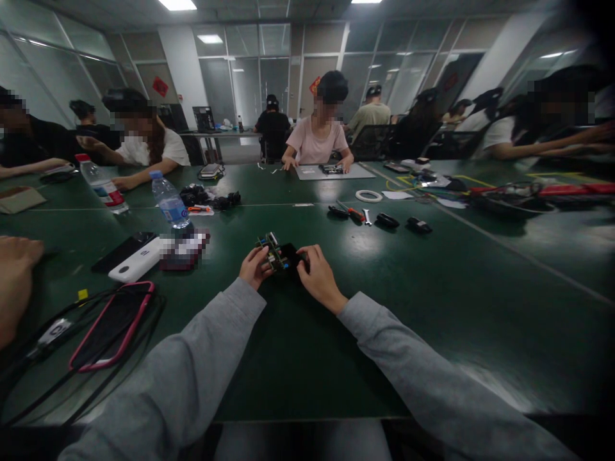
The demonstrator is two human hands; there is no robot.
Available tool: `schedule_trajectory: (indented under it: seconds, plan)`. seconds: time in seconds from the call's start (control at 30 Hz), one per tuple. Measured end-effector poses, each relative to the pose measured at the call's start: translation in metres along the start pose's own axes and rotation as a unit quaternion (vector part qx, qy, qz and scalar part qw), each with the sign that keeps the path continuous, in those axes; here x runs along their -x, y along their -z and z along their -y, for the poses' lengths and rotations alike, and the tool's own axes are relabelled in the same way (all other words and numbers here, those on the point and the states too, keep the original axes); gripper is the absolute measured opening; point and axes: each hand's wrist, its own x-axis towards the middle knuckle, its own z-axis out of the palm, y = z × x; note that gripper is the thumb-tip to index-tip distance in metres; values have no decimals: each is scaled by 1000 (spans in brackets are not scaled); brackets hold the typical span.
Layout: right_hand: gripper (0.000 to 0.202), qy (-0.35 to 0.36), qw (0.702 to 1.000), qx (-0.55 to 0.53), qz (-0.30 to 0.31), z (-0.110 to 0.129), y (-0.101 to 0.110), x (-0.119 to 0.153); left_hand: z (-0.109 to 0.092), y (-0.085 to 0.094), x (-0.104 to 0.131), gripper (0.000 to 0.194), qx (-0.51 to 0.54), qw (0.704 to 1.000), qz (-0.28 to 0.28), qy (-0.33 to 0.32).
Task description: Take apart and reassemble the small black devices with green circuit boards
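My left hand is closed on a small green circuit board with blue and pale components, tilted above the table. Right beside the board is a flat black piece, dark enough that its exact kind and whether it joins the board cannot be made out. My right hand grips this black piece at its right edge, thumb and fingers bent around it. Both hands are close together over the middle of the green table.
Left of my hands lie a pink-rimmed phone with black cables, a white power bank and two water bottles. Farther right are a screwdriver, a wrench and a tape roll. Another person's hand rests at far left; others sit opposite.
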Motion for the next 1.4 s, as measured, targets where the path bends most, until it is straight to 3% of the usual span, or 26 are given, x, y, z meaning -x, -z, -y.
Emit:
schedule_trajectory:
  seconds: [0.17, 0.4, 0.5, 0.6, 0.7, 0.97, 1.07, 1.17, 1.27, 1.4]
  plan:
    - [21, -7, 1000, 16, 7, -8, -1, -3, 0, 0, -1, 43, -2, 1000, -1, -3]
    - [24, 62, 990, 55, -110, 12, 18, -2, 8, 3, -5, 48, -4, 1000, -18, -14]
    - [32, 125, 986, 56, -91, 33, 22, 8, 5, -1, -2, 54, -35, 997, -36, -54]
    - [46, 190, 977, 85, -39, 51, 20, 16, -3, -11, 8, 58, -91, 984, -72, -135]
    - [58, 218, 969, 121, -2, 59, 14, 16, -9, -25, 20, 57, -89, 970, -64, -215]
    - [55, 218, 967, 131, -16, 49, 8, 4, -5, -43, 39, 54, -44, 972, -78, -217]
    - [57, 207, 971, 111, -40, 44, 10, -1, -8, -47, 46, 47, -38, 976, -59, -207]
    - [64, 196, 975, 85, -66, 40, 13, -5, -12, -51, 50, 46, -64, 967, -27, -244]
    - [65, 191, 977, 46, -87, 39, 15, -9, -14, -48, 50, 45, -105, 958, -17, -268]
    - [62, 139, 982, -1, -127, 35, 11, -15, -16, -33, 38, 47, -154, 953, -56, -257]
